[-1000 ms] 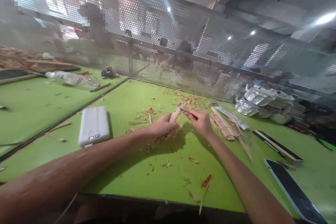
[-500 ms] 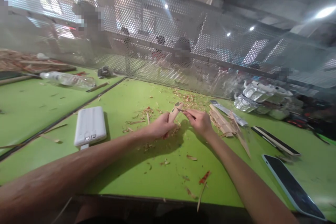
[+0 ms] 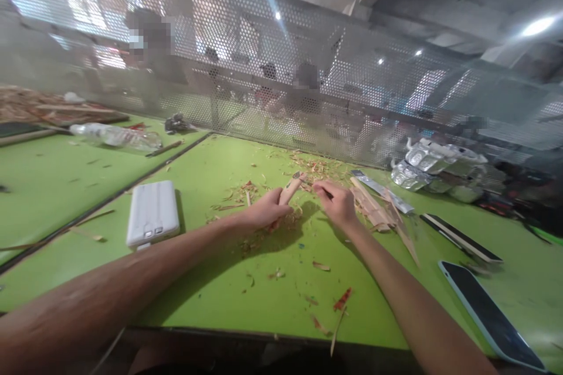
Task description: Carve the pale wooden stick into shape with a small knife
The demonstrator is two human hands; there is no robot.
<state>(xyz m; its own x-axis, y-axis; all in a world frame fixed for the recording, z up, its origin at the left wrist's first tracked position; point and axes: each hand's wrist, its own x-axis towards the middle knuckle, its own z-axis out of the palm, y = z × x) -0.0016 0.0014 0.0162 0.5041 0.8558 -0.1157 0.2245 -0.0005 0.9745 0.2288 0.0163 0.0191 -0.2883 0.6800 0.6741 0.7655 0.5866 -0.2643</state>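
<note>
My left hand is closed around a pale piece of wood, which points up and away over the table. Dark marks show near the far end of the wood. My right hand is a closed fist to the right of it, gripping a small carving knife. Only a dark bit of the knife shows between the fingers, and its blade is hard to make out. A small gap separates the right fist from the wood. Wood shavings lie scattered beyond and beneath both hands.
A white power bank lies left of my forearm. On the right are wood strips, a metal ruler, a phone and silvery packaging. A plastic bottle lies at far left. A perforated screen borders the green table; people sit beyond.
My right hand has drawn slightly to the right, off the wood where the knife was touching it. My left hand and the wood have shifted slightly left.
</note>
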